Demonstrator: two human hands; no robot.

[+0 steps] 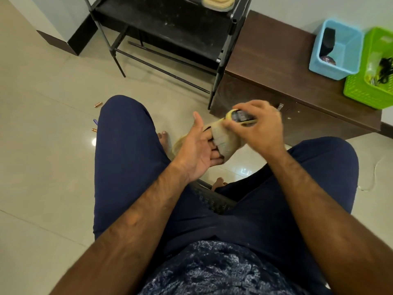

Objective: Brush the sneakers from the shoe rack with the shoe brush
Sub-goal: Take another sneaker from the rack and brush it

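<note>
A beige sneaker [225, 139] hangs between my knees, above the floor. My left hand [196, 151] holds it with the fingers pushed inside its opening and the thumb up. My right hand [258, 127] is closed on a yellow shoe brush [239, 117] with dark bristles, pressed against the sneaker's upper end. The black shoe rack [170, 24] stands ahead; a second beige sneaker [217, 2] rests on its upper shelf, mostly cut off by the frame's top edge.
A brown low cabinet [274, 67] stands right of the rack, carrying a blue basket [338, 50] and a green basket [374, 71]. Two small copper cylinders [97, 104] lie on the tiled floor at left. I sit on a dark chair [212, 199].
</note>
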